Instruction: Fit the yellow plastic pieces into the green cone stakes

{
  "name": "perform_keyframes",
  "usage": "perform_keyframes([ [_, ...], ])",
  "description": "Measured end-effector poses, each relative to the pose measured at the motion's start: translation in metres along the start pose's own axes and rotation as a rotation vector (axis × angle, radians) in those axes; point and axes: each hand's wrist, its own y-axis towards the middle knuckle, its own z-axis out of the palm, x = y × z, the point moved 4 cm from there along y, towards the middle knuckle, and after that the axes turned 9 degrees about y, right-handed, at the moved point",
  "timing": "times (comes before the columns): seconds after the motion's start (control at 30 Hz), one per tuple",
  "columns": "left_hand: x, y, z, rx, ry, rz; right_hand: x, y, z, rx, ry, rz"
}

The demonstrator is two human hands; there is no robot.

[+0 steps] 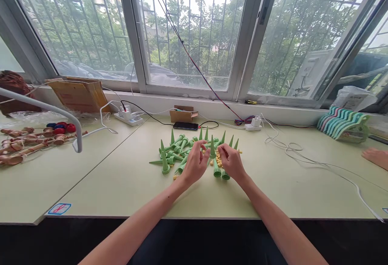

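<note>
My left hand [195, 163] is over the right side of a pile of green plastic spikes [178, 148], its fingers bent and apart, with nothing visible between them. An upright green spike [212, 148] shows between my two hands; whether a fingertip touches it, I cannot tell. My right hand [233, 160] has its fingers curled together in a pinch beside small yellow pieces [218, 160]; what they hold is hidden. Two hollow spike ends [217, 172] point towards me below my hands. At the pile's left front, another spike [165, 166] stands on its cap.
Behind the pile lie a black phone [186, 126] and a small cardboard box [183, 114]. Wooden toys [27, 143] and a white lamp arm [77, 135] are at left. White cables [303, 155] and teal hangers [342, 123] lie right, near another person's hand [376, 156].
</note>
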Motion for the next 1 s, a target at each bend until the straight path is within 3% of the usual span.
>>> perform_keyframes([
  [0.1, 0.005, 0.003, 0.001, 0.039, -0.118, -0.158, 0.002, 0.000, -0.002, -0.009, 0.010, -0.010],
  [0.23, 0.010, 0.003, 0.007, 0.205, -0.348, -0.380, 0.005, -0.001, -0.002, -0.006, 0.023, -0.045],
  [0.3, 0.008, 0.002, 0.009, 0.271, -0.456, -0.428, 0.006, -0.001, -0.001, 0.011, 0.028, -0.064],
  [0.53, 0.003, 0.000, 0.010, 0.327, -0.549, -0.447, 0.006, 0.000, 0.001, 0.048, 0.050, -0.058],
  [1.0, 0.007, 0.000, 0.009, 0.324, -0.438, -0.368, 0.001, 0.000, 0.001, 0.054, 0.046, -0.019],
])
